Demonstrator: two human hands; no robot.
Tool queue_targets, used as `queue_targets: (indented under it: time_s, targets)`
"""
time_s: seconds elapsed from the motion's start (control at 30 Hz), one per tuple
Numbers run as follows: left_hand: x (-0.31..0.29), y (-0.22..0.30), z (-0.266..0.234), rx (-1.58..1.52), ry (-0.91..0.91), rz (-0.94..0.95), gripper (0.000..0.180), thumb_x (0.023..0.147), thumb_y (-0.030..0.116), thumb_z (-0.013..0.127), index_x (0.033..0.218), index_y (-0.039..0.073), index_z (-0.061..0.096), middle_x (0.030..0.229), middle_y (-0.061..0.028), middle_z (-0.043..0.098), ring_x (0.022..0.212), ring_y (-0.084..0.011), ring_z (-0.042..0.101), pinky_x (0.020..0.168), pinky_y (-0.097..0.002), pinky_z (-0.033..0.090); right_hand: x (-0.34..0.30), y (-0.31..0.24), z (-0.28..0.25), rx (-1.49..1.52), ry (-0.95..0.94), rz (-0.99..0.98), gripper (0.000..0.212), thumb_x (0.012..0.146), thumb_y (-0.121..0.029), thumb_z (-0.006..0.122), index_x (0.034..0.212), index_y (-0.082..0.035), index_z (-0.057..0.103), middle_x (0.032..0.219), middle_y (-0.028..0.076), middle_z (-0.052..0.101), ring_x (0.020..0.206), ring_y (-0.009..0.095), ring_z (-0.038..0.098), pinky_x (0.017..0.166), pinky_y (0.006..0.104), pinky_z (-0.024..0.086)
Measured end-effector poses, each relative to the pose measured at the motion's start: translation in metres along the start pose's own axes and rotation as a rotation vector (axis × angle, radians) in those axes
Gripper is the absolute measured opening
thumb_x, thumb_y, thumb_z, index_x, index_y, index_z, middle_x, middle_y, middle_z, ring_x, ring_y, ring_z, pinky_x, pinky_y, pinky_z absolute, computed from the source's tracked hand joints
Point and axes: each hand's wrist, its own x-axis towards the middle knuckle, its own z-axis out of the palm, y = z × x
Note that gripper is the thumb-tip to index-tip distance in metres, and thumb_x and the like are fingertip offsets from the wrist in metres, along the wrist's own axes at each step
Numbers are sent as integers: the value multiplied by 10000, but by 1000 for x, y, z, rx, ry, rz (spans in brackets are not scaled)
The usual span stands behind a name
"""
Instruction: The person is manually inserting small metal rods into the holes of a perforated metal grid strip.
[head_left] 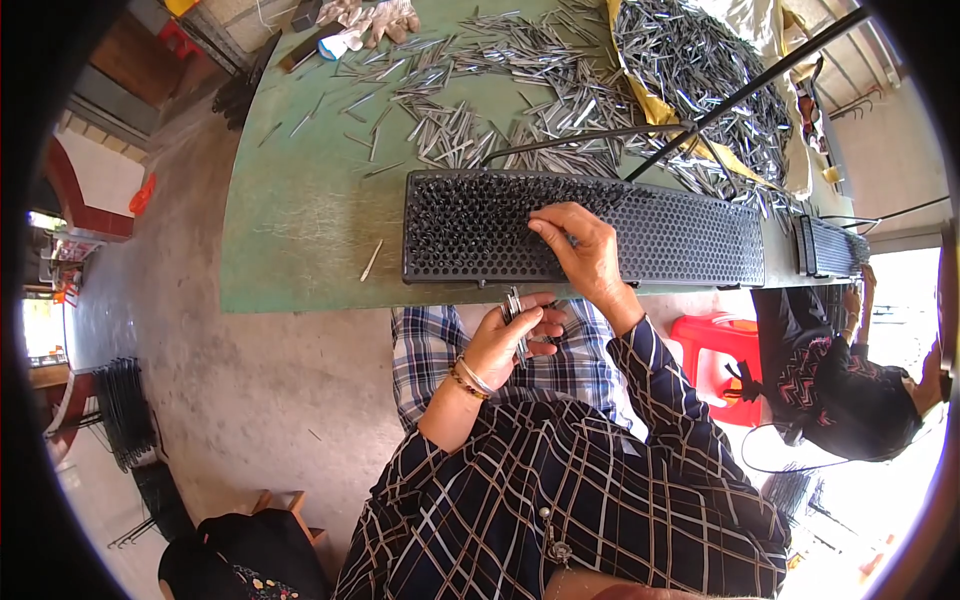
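A long black rack full of round holes lies along the table's near edge. Dark pieces fill many holes in its left half, while the right half shows mostly bare holes. My right hand reaches over the middle of the rack, thumb and forefinger pinched just above the holes; anything between the fingertips is too small to make out. Below the table edge, over my lap, my left hand is closed round a small bundle of thin metal strips.
Loose metal strips lie scattered over the green table, beside a large heap on yellow sheeting. Black rods slant above the rack. Gloves lie at the far left. A co-worker works right, near a red stool.
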Motion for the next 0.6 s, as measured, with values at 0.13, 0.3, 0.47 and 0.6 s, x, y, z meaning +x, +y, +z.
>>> queue_targets:
  time_s: [0.13,0.3,0.47,0.6]
  targets:
    - [1,-2,-1,-22,17,0,354,974,154,456,1277,-29,454,1115,-158,610,958,-185,622,749,-310,559,-5,8,0,-121,-27,-175,145,769,-103,708,899,-41,694,865,81,662,781,248,628,695,335,502]
    - [1,-4,-3,-63,12,2,344,967,114,429,1274,-39,448,1117,-171,603,955,-207,625,763,-329,562,-4,-1,-2,-261,-62,-262,145,765,-119,702,894,-53,693,924,58,632,802,233,602,729,355,468]
    - [-2,0,-1,-47,-41,-14,339,969,106,399,1271,-41,449,1147,-185,593,1020,-244,620,803,-355,555,-3,-3,-2,-304,-122,-253,183,761,-101,698,935,-48,688,955,69,636,841,253,610,759,357,469]
    - [-4,3,1,-127,-64,-29,342,967,102,396,1270,-49,449,1171,-196,583,1062,-270,607,847,-370,542,-6,2,-2,-355,-62,-294,168,781,-132,696,922,-42,679,926,66,616,773,237,592,695,351,456]
